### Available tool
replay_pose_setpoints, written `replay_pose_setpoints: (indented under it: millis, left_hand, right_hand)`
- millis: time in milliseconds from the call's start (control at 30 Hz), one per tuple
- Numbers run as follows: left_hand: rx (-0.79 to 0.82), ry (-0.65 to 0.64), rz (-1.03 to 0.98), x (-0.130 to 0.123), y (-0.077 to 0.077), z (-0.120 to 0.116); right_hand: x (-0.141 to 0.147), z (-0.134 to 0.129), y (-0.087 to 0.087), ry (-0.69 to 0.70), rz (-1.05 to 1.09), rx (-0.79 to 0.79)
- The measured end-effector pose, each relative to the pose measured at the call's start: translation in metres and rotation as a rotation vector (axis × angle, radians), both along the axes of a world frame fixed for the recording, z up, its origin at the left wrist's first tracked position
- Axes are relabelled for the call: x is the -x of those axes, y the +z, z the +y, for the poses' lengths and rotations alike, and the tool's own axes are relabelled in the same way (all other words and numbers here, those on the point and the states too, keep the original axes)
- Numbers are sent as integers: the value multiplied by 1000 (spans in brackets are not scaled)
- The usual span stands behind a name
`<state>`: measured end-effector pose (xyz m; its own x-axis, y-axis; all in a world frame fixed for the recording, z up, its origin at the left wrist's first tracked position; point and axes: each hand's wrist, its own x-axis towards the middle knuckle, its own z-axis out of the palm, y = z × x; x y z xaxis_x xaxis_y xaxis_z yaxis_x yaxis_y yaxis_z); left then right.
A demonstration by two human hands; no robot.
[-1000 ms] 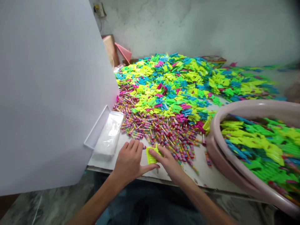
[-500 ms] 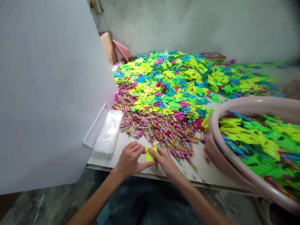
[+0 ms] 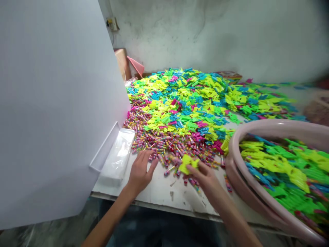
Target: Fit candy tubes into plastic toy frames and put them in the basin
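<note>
My right hand [image 3: 205,176] pinches a flat yellow plastic piece [image 3: 188,164], with a blurred pinkish stick-like part showing at its left side. To the left, my left hand [image 3: 141,173] reaches over the near edge of the pile, thumb apart from the fingers, and nothing shows in it. Just beyond both hands lie many small tubes in pink patterned wrappers [image 3: 180,145], some with pale sticks. Behind them rises a heap of plastic pieces [image 3: 190,92] in yellow, green, blue and pink.
A large pink basin [image 3: 238,137] full of similar coloured pieces stands at the right. Clear plastic bags [image 3: 118,154] lie left of my left hand, next to a large white panel [image 3: 56,113]. A pink cone-shaped item [image 3: 136,66] is by the back wall.
My hands have come apart. The right has moved right with the yellow plastic piece; the left has let go and shifted slightly left, its thumb spreading. The view has tilted up.
</note>
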<state>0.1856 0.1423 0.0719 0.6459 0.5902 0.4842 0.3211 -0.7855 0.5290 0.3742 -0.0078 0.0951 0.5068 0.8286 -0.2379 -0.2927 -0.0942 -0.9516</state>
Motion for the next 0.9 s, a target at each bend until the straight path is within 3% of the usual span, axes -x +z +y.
replay_pose_setpoints:
  millis: [100,167,233,367,500,700,900]
  left_hand:
    - [-133,95,144,-16,-12,19]
    - [-216,105,249,-29,-21,26]
    - [-266,117,280,-41,-30,28]
    - [-294,153,250,-53,-43,26]
    - [-309,157,199,-52,-48,27]
    - [-297,186,80,-51,-56,32]
    - [-241,157,-9,-51,-59,33]
  right_hand:
    - [-34,-17,11,-282,95,-228]
    - [-47,-22,12,-314,91,-371]
    - [-50,-19,5,-251,-3,-446]
    - [-44,9,-13,-123,-446,-269]
    - [-55,59,-14,-54,-1021,-57]
    - [-86,125,-20,-58,-1300,80]
    - [-99,147,-29,-67,-1377,137]
